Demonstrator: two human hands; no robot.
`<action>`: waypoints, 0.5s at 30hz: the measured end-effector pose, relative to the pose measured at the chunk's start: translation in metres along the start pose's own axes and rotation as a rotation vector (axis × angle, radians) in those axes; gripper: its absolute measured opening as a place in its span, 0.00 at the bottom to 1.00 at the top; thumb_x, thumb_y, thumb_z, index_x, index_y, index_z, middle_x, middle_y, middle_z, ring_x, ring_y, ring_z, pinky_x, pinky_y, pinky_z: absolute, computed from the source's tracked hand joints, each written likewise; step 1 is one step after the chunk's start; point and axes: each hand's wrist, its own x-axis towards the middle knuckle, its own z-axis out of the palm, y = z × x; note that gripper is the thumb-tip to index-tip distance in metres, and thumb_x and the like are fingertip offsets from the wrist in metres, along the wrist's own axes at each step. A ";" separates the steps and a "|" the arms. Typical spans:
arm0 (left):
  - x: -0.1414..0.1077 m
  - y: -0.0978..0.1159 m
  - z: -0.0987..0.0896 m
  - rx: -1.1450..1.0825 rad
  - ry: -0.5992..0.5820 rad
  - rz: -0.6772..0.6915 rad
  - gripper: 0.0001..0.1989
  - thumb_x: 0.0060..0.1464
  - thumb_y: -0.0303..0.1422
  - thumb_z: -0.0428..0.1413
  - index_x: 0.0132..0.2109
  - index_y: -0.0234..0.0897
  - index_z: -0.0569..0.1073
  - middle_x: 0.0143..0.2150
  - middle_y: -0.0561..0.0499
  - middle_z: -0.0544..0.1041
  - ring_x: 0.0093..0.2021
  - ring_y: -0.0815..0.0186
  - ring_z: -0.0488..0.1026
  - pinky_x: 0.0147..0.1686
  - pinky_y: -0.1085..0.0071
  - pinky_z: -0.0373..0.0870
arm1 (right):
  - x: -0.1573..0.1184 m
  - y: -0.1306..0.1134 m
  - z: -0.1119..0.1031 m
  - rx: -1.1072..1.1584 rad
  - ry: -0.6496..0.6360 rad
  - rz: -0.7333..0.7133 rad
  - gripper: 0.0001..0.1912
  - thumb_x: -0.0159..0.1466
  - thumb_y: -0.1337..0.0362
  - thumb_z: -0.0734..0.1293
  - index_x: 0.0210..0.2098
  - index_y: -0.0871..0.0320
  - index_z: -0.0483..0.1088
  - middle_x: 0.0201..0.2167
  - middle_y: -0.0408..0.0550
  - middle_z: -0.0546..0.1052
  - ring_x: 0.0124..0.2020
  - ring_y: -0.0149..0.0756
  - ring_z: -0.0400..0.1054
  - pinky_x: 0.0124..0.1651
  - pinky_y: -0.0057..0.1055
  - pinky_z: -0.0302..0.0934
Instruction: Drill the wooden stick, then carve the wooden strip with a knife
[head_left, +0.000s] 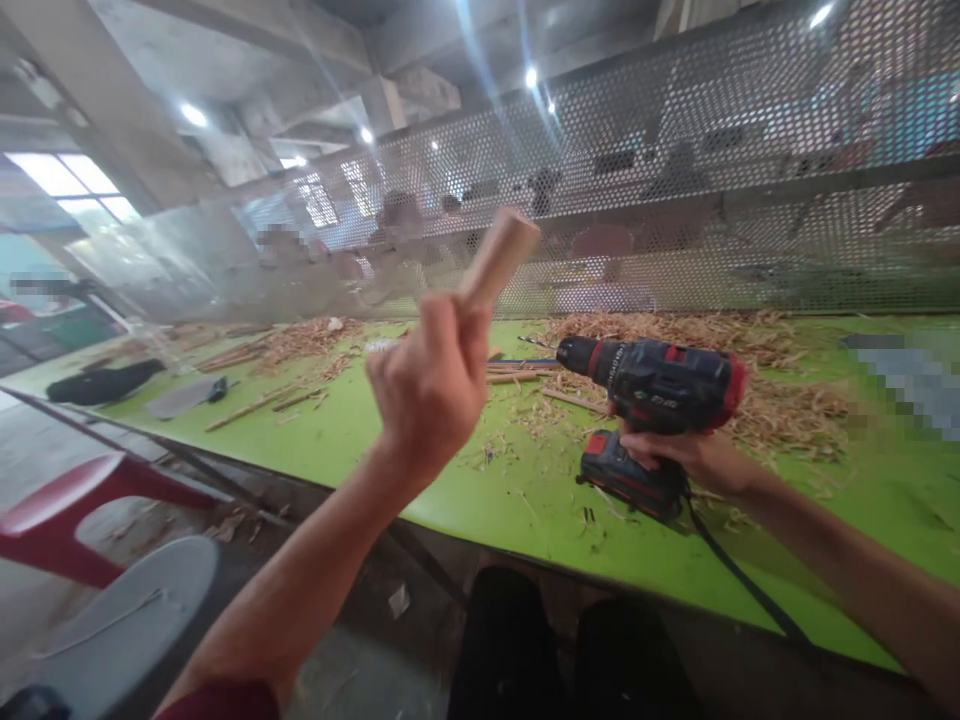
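Note:
My left hand [431,375] is raised above the green table, its fingers wrapped round a pale wooden piece [501,255] that sticks up and to the right. To its right, my right hand [675,452] grips the handle of a black and red cordless drill [660,385]. The drill lies sideways over the table, its bit [536,342] pointing left below the wooden piece and apart from it. The battery [630,478] is at the base of the drill, and a black strap [742,575] hangs from it.
Wood shavings [787,410] and thin sticks [517,372] are scattered over the green table [315,440]. A perforated metal screen [675,200] stands along the back edge, with people behind it. A dark object [105,382] lies at far left. Red [82,500] and grey stools [142,610] stand lower left.

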 end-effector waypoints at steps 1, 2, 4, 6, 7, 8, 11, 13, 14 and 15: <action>0.000 -0.001 -0.002 0.017 -0.095 0.038 0.16 0.70 0.40 0.45 0.39 0.37 0.71 0.20 0.54 0.66 0.18 0.67 0.60 0.24 0.69 0.53 | 0.000 0.000 0.000 -0.004 0.005 0.001 0.16 0.64 0.51 0.70 0.29 0.54 0.67 0.20 0.40 0.65 0.23 0.33 0.58 0.34 0.37 0.55; 0.000 -0.002 -0.004 0.034 -0.205 0.087 0.15 0.69 0.40 0.47 0.37 0.37 0.71 0.18 0.55 0.64 0.16 0.68 0.58 0.23 0.70 0.52 | 0.000 -0.001 0.000 -0.010 0.010 -0.002 0.16 0.63 0.50 0.70 0.29 0.54 0.67 0.20 0.40 0.65 0.23 0.34 0.58 0.34 0.37 0.55; 0.002 -0.007 -0.008 0.070 -0.260 0.142 0.14 0.68 0.40 0.48 0.37 0.38 0.71 0.16 0.57 0.61 0.15 0.68 0.55 0.22 0.70 0.51 | 0.000 -0.003 0.000 -0.019 -0.001 -0.006 0.18 0.63 0.49 0.70 0.28 0.54 0.66 0.19 0.40 0.64 0.23 0.34 0.58 0.34 0.37 0.56; 0.004 -0.013 -0.011 0.037 -0.009 0.107 0.14 0.70 0.39 0.45 0.41 0.38 0.71 0.19 0.55 0.65 0.18 0.67 0.61 0.24 0.70 0.54 | 0.000 -0.004 0.000 -0.019 -0.016 -0.011 0.19 0.65 0.49 0.69 0.26 0.54 0.65 0.19 0.40 0.64 0.23 0.33 0.58 0.35 0.37 0.56; 0.004 -0.017 -0.011 0.015 0.071 0.073 0.15 0.70 0.39 0.44 0.42 0.38 0.71 0.20 0.54 0.67 0.19 0.66 0.63 0.24 0.70 0.56 | 0.000 -0.005 0.001 -0.016 -0.021 -0.011 0.19 0.65 0.49 0.68 0.26 0.54 0.65 0.19 0.40 0.63 0.23 0.33 0.58 0.35 0.37 0.56; 0.003 -0.021 -0.009 0.009 0.051 0.058 0.15 0.70 0.40 0.44 0.42 0.38 0.71 0.20 0.53 0.68 0.18 0.66 0.63 0.24 0.70 0.57 | 0.000 -0.005 0.001 -0.014 -0.024 -0.011 0.19 0.65 0.50 0.69 0.25 0.55 0.65 0.19 0.40 0.64 0.23 0.32 0.58 0.34 0.36 0.55; -0.001 -0.033 0.000 0.060 -0.350 0.101 0.13 0.68 0.37 0.49 0.35 0.38 0.70 0.17 0.56 0.64 0.15 0.68 0.59 0.22 0.70 0.55 | 0.000 -0.006 0.002 -0.009 0.007 -0.010 0.17 0.64 0.49 0.69 0.28 0.55 0.68 0.19 0.40 0.64 0.23 0.33 0.58 0.33 0.36 0.55; -0.002 -0.037 0.005 0.103 -0.294 0.085 0.13 0.67 0.37 0.50 0.33 0.39 0.71 0.17 0.55 0.63 0.17 0.67 0.61 0.24 0.70 0.57 | 0.001 -0.004 0.002 -0.004 0.024 -0.005 0.16 0.63 0.48 0.70 0.32 0.55 0.70 0.19 0.40 0.64 0.22 0.34 0.58 0.33 0.36 0.56; -0.003 -0.036 0.007 0.128 -0.150 0.044 0.14 0.68 0.37 0.48 0.35 0.38 0.71 0.18 0.54 0.66 0.19 0.67 0.63 0.25 0.70 0.58 | 0.002 -0.002 0.001 -0.003 0.025 -0.005 0.16 0.62 0.48 0.70 0.33 0.55 0.70 0.19 0.39 0.64 0.22 0.34 0.58 0.33 0.36 0.56; -0.003 -0.034 0.008 0.140 0.014 0.002 0.14 0.69 0.37 0.46 0.38 0.37 0.72 0.21 0.52 0.69 0.21 0.67 0.65 0.26 0.70 0.58 | 0.003 -0.001 0.001 -0.006 0.021 -0.009 0.17 0.62 0.47 0.70 0.34 0.55 0.71 0.18 0.39 0.64 0.22 0.34 0.59 0.33 0.36 0.57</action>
